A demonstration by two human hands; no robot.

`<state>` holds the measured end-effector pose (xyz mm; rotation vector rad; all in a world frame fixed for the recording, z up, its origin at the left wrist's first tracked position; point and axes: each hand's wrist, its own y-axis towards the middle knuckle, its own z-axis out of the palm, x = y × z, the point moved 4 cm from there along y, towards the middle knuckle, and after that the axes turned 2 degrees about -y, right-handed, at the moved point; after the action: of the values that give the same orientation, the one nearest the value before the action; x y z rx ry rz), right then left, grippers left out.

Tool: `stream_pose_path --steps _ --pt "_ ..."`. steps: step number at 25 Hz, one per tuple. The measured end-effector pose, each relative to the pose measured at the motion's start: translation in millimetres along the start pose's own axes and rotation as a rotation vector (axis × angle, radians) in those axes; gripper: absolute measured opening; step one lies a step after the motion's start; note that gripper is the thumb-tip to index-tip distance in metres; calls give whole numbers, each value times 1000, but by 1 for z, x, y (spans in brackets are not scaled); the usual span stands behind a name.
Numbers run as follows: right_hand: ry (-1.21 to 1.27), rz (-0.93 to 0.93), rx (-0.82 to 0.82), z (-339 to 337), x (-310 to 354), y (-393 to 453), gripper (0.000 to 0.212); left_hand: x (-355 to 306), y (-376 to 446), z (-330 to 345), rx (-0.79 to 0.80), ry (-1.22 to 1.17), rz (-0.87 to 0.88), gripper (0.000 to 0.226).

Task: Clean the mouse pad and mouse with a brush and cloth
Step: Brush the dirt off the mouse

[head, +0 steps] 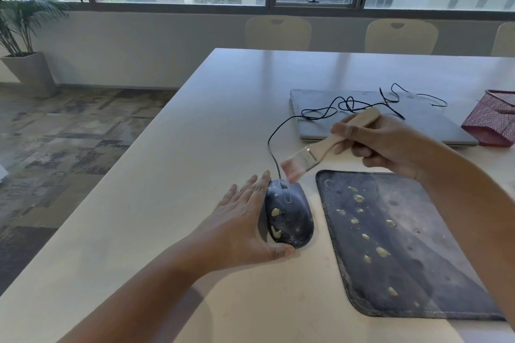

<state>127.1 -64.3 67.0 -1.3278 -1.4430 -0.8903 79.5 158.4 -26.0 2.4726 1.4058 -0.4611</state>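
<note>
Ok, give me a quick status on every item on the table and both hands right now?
Mouse: on table, beside pad, yellowish blobs on it.
Mouse pad: flat, dusty, yellowish blobs.
Brush: in the air, bristles blurred over the mouse's front.
Right hand: grip on brush handle.
Left hand: fingers straight, steadying the mouse.
Laptop: closed, mouse cable on lid.
Pink basket: upright, contents unclear.

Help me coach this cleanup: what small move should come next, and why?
Probably lower the brush onto the mouse and sweep. Its bristles hover over the front, yellowish blobs dot the top, and the left hand braces its side.
</note>
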Motion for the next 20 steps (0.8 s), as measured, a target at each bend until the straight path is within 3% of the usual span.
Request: stream_pose_path --steps 3,5,9,13,20 --pt "-95 7 -108 -2 -7 3 9 0 0 0 0 -6 -2 119" --pt "-6 -31 -153 -4 -5 5 8 -1 0 0 7 -7 2 119" --pt "-17 -1 -45 8 -6 4 13 1 0 1 20 1 -5 120" --pt "-47 -15 -94 5 2 -1 11 0 0 1 36 -7 -11 121" --pt "-310 35 52 3 19 -20 16 -1 0 1 49 -11 -4 121"
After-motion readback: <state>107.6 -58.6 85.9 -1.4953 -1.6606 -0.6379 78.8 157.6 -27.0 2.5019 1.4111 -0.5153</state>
